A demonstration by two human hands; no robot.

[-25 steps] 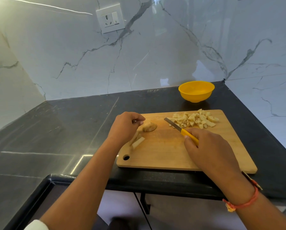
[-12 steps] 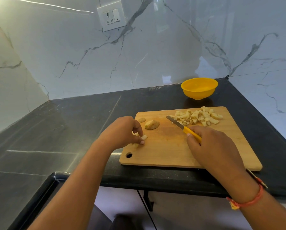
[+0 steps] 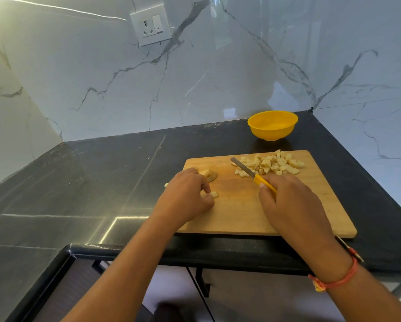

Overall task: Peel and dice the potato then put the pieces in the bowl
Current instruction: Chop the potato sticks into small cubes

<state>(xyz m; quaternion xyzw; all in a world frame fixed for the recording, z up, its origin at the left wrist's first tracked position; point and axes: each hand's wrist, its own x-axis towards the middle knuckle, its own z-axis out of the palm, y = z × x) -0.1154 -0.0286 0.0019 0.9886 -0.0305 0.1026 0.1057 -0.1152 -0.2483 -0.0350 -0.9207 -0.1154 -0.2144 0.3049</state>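
Observation:
A wooden cutting board (image 3: 311, 212) lies on the black counter. A heap of diced potato (image 3: 272, 165) sits at its far right. My left hand (image 3: 185, 198) pinches a pale potato strip (image 3: 213, 194) flat on the board's left side. Just beyond its knuckles lies a rounded potato chunk (image 3: 210, 175). My right hand (image 3: 288, 203) grips a yellow-handled knife (image 3: 253, 174), its blade pointing up-left and its edge touching the heap's near side. The yellow bowl (image 3: 272, 125) stands behind the board and looks empty.
The black counter (image 3: 90, 182) stretches left of the board and ends in a front edge just below it. Marble walls close the back and right sides. A wall socket (image 3: 151, 24) is set high on the back wall.
My left hand lowered the potato strip and now holds it against the board. The knife stayed near the diced heap. The camera shifted a little.

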